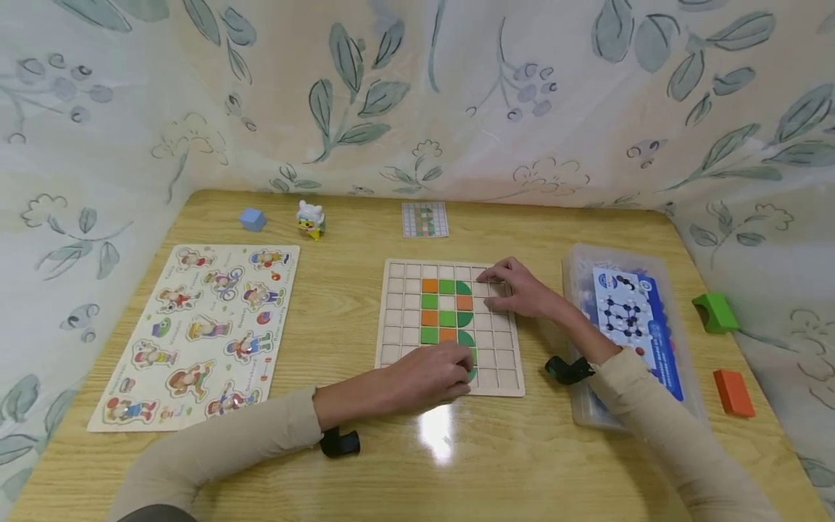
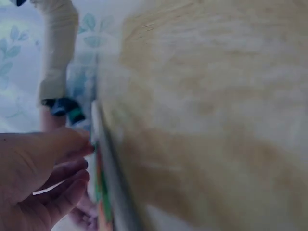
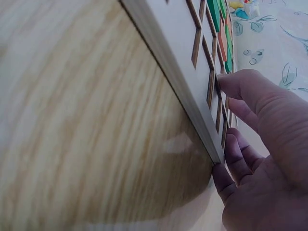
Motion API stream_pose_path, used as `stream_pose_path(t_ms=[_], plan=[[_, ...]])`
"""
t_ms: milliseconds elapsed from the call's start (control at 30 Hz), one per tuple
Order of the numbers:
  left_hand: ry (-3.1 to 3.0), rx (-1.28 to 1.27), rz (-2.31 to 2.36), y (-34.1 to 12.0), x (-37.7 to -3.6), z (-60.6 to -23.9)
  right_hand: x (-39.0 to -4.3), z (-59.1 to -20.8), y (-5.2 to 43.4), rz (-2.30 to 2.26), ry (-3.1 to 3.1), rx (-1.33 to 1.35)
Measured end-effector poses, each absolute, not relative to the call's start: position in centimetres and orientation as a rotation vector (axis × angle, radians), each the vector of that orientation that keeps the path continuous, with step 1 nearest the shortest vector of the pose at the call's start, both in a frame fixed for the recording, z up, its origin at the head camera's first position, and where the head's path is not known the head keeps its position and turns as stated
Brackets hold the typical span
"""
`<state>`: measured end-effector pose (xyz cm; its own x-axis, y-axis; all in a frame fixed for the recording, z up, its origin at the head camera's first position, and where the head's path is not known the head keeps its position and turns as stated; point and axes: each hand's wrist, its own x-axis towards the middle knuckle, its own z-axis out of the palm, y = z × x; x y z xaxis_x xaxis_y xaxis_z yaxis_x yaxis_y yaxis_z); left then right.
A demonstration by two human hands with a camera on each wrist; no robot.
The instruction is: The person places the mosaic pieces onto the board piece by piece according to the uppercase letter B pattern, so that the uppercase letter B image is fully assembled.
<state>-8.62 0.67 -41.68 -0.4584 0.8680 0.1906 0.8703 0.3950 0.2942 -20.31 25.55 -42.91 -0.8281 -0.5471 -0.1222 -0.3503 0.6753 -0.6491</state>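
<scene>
A wooden grid board (image 1: 401,312) lies on the table, with orange and green squares and green rounded pieces in its middle columns. My left hand (image 1: 427,377) is over the board's lower part, fingers bent down beside a green rounded piece (image 1: 472,357). In the left wrist view, the left thumb and fingers come close together at the pieces; whether they pinch one is unclear. My right hand (image 1: 522,290) rests on the board's upper right, fingers spread and slightly bent. The right wrist view shows right fingertips (image 3: 228,86) at the bare cells and one at the board's edge.
A small pattern card (image 1: 425,220) lies behind the board. To the left are a picture puzzle (image 1: 215,308), a blue block (image 1: 252,220) and a toy figure (image 1: 311,219). A plastic box (image 1: 580,279), a green block (image 1: 715,312) and a red block (image 1: 733,393) are at right.
</scene>
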Motion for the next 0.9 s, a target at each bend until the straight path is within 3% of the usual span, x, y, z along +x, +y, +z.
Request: stream_pose_path(t_ms=[233,467,633,900], plan=[[-2.496,-1.502,-0.546,-3.5,-11.6,-39.6,-18.7,-40.9,24.6,-0.639,2.796,-0.811],[-2.757,-1.333,-0.357,-8.3,-15.3,-38.3,-16.8,-38.2,22.4,-0.457,2.862,-1.039],[-2.851,-1.259,-0.226,-9.4,-16.0,-38.4,-16.7,-38.5,21.9,-0.385,2.850,-1.161],[-2.894,-1.059,-0.131,-11.3,-16.7,-38.2,-16.5,-38.8,21.2,-0.351,2.816,-1.138]])
